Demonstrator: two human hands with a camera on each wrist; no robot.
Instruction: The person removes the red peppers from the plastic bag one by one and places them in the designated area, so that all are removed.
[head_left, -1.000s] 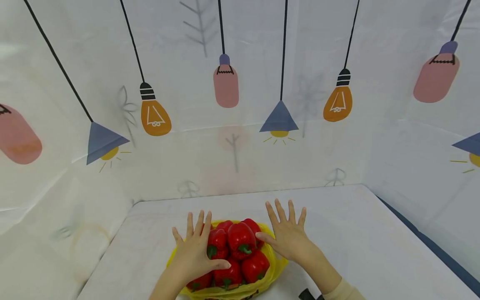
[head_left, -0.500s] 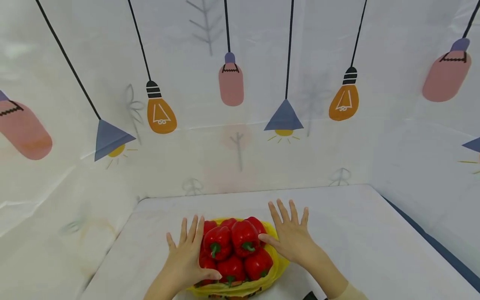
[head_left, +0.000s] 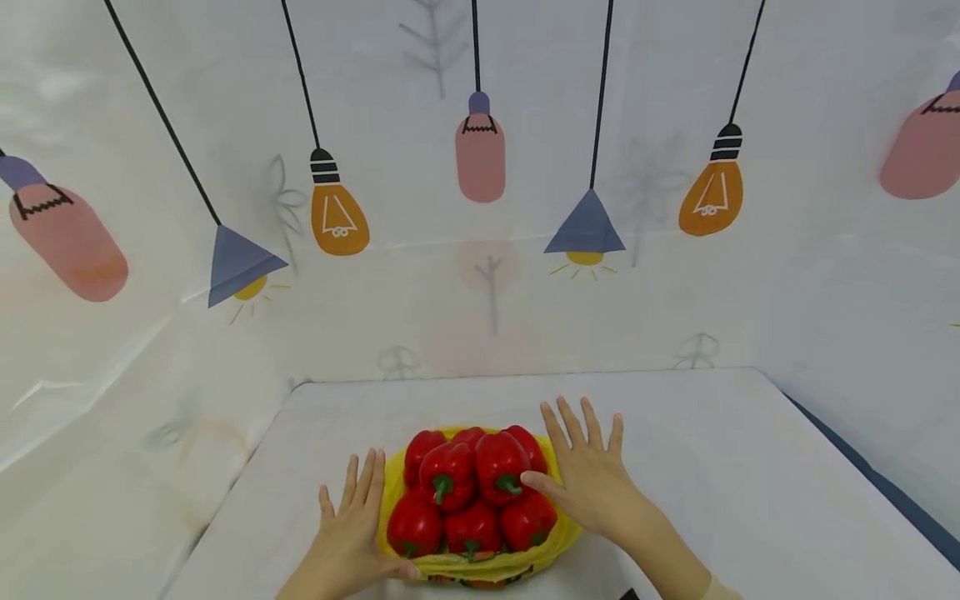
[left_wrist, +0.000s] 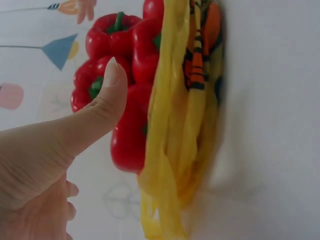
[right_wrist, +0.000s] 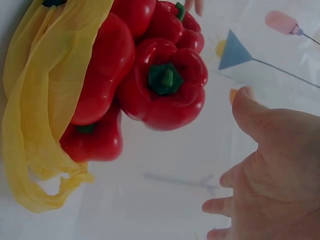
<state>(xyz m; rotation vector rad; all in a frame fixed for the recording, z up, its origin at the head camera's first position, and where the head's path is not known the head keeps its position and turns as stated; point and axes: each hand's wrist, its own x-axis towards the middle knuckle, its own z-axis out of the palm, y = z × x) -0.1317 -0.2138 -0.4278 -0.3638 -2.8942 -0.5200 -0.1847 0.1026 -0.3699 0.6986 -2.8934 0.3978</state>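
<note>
Several red bell peppers [head_left: 474,479] with green stems are heaped in a yellow plastic bag [head_left: 487,570], its edge rolled down around them. Dark and orange print shows on the bag's front in the left wrist view. My left hand [head_left: 351,525] is at the bag's left side, fingers straight and thumb reaching toward its front edge. On the other side my right hand [head_left: 592,479] is spread, its thumb overlapping the peppers' right edge in the head view. The right wrist view shows a gap between that hand and the nearest pepper [right_wrist: 167,82]. Neither hand holds anything.
The bag stands on a white table [head_left: 720,467]. Behind and to the sides hangs a pale wall sheet [head_left: 420,308] printed with lamps and bulbs. A small black object [head_left: 629,594] shows at the bottom edge near my right forearm.
My left hand has moved left and down, off the peppers, uncovering those on the left. My right hand stays spread at the right side. The head view has shifted slightly.
</note>
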